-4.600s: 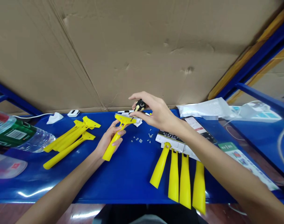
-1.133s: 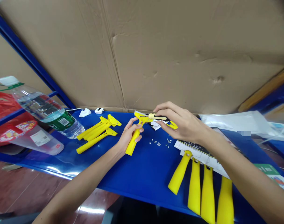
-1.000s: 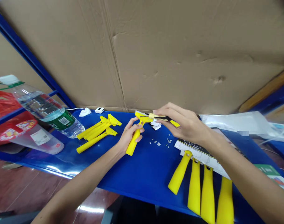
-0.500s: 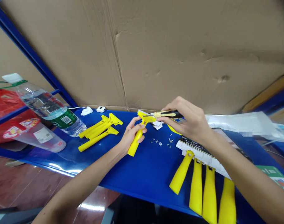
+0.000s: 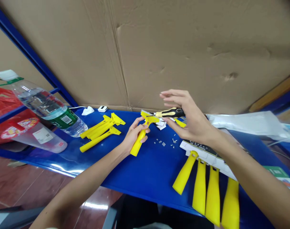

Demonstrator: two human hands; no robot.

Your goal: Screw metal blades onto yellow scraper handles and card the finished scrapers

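Observation:
Wrapped in my left hand (image 5: 135, 135) is a yellow scraper (image 5: 138, 143) with a T-shaped head, held tilted above the blue table. A screwdriver (image 5: 169, 113) with a cream and black handle lies nearly level, its tip at the scraper's head. My right hand (image 5: 190, 116) has its fingers stretched out and lifted off the handle; the handle's black end touches the hand near the base of the fingers, with the thumb below it. Small rings (image 5: 160, 142) and small screws (image 5: 174, 140) lie scattered on the table under the hands.
Several yellow T-headed handles (image 5: 99, 135) lie at left, beside a water bottle (image 5: 54, 109) and plastic cup (image 5: 46, 138). Several yellow sleeves (image 5: 199, 187) line the front right, against a black and white box (image 5: 197, 149). A cardboard wall (image 5: 145, 57) stands behind the table.
My right hand's fingers have come off the screwdriver handle and spread upward. The screwdriver stays at the scraper's head. My left hand keeps its hold on the scraper.

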